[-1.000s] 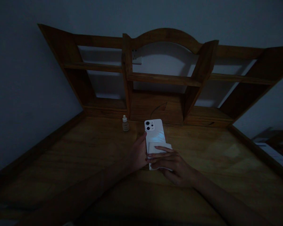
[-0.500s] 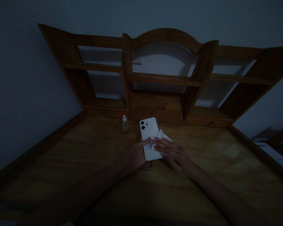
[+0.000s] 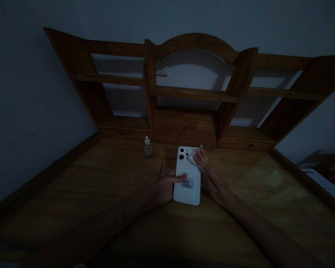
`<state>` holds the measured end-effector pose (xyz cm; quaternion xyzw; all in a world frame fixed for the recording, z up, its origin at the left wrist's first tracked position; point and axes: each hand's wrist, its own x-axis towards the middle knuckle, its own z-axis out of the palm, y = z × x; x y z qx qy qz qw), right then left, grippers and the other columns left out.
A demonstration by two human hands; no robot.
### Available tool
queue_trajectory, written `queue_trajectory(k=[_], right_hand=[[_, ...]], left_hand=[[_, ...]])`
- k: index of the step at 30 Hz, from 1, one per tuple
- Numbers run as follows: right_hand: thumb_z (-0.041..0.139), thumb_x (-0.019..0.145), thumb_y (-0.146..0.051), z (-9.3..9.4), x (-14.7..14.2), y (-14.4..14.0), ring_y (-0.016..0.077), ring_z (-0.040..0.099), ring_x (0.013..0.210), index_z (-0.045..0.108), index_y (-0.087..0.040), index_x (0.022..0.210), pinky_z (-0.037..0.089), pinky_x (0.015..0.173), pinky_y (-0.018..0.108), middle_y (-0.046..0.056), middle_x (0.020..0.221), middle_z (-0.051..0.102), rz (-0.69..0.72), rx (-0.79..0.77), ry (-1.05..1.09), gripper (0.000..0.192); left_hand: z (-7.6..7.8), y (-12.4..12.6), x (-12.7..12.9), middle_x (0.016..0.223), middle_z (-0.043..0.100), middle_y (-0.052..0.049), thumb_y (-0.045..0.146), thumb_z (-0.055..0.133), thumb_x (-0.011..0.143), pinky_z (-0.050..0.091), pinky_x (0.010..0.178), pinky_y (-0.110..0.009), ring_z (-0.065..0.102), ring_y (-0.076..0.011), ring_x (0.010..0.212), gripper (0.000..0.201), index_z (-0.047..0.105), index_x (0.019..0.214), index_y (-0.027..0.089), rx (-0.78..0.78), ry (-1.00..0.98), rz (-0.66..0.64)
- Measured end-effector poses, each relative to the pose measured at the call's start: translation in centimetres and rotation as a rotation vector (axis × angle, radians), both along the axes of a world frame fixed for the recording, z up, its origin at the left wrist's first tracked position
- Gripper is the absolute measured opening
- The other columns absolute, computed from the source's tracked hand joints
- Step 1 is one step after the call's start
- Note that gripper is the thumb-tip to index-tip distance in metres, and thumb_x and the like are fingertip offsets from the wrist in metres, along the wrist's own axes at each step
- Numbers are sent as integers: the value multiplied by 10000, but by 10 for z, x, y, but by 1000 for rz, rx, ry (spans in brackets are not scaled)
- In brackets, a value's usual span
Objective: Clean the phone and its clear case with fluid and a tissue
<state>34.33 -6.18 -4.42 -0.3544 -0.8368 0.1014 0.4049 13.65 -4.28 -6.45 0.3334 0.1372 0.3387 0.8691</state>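
Wooden surface (image 3: 251,201), dim: left hand (image 3: 164,189) clamped on phone (image 3: 185,195), bottle (image 3: 148,149) beyond that hand; right hand (image 3: 214,178), fingers together on cloth (image 3: 193,160) (shifted up near cameras (image 3: 181,153) since before).

- A white-capped dropper bottle (image 3: 148,149) is set upright on the wooden desk (image 3: 111,167).
- The desk's rear is spanned by an arch-topped wooden hutch (image 3: 195,40).
- A wall socket (image 3: 161,70) is partly hidden by the hutch.
- White paper-like material (image 3: 324,183) is seen at far right.
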Motion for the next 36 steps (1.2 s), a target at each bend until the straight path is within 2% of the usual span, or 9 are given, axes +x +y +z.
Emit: queue_trajectory(k=[3, 5, 9, 14, 20, 23, 26, 29, 36], right_hand=[[327, 1024, -162, -1, 2, 0, 244, 118, 1496, 246, -317, 1542, 182, 1227, 534, -1, 1624, 217, -39, 16, 67, 546], [327, 1028, -172, -1, 2, -1, 233, 110, 1495, 224, -319, 1547, 184, 1230, 515, -2, 1621, 228, -60, 8, 108, 549], [325, 1031, -177, -3, -1, -5, 217, 120, 1494, 218, -314, 1548, 176, 1232, 484, -10, 1622, 219, -75, -24, 145, 545], [348, 1026, -180, -2, -5, -7, 224, 198, 1483, 250, -318, 1540, 229, 1221, 483, -25, 1623, 194, 7, -92, 94, 542], [381, 1023, -201, -2, -6, -8, 245, 317, 1446, 313, -251, 1522, 308, 1185, 499, 54, 1592, 288, 107, -121, 66, 507], [392, 1021, -200, -1, -6, -9, 236, 357, 1427, 352, -256, 1507, 334, 1180, 475, 52, 1572, 335, 126, -149, 70, 491], [402, 1020, -203, -1, -5, -9, 227, 434, 1384, 382, -268, 1493, 395, 1152, 446, 51, 1531, 417, 143, -140, 61, 478], [411, 1017, -204, -1, -4, -8, 218, 504, 1334, 424, -263, 1469, 440, 1122, 428, 57, 1469, 508, 139, -136, 48, 455], [417, 1009, -194, 0, -5, -9, 216, 582, 1260, 493, -219, 1418, 508, 1057, 389, 87, 1400, 581, 110, -95, 60, 417]], left_hand=[[2, -3, -1, 1061, 707, -124, 200, 665, 846, 456, 953, -486, 679, -298, 1021, 442, 546, 1271, 179, -49, 72, -55], [1, -4, -1, 1042, 711, -126, 195, 673, 840, 462, 939, -485, 680, -297, 1008, 409, 569, 1235, 179, -54, 92, -47], [-2, -3, 1, 1065, 702, -114, 165, 711, 800, 474, 919, -451, 670, -273, 987, 374, 613, 1161, 176, -82, 107, 63], [-5, 4, 3, 1061, 695, -98, 175, 705, 810, 488, 927, -437, 670, -238, 937, 344, 623, 1144, 168, -121, 35, 170], [5, 9, 3, 1057, 705, -111, 148, 640, 848, 499, 963, -430, 683, -237, 954, 270, 633, 1118, 126, -193, 24, 351], [5, 15, 2, 1145, 688, -142, 187, 598, 887, 480, 1005, -447, 666, -265, 1043, 261, 630, 1133, 109, -217, -20, 356], [-1, 24, -3, 1185, 672, -174, 268, 553, 928, 452, 1047, -446, 631, -287, 1131, 309, 615, 1158, 70, -224, -73, 324], [-7, 31, -9, 1214, 657, -189, 256, 537, 939, 427, 1078, -443, 604, -289, 1185, 356, 576, 1219, 39, -200, -127, 298], [-1, 31, -14, 1192, 666, -185, 257, 492, 963, 421, 1086, -430, 601, -282, 1192, 367, 560, 1241, 28, -212, -158, 314]])
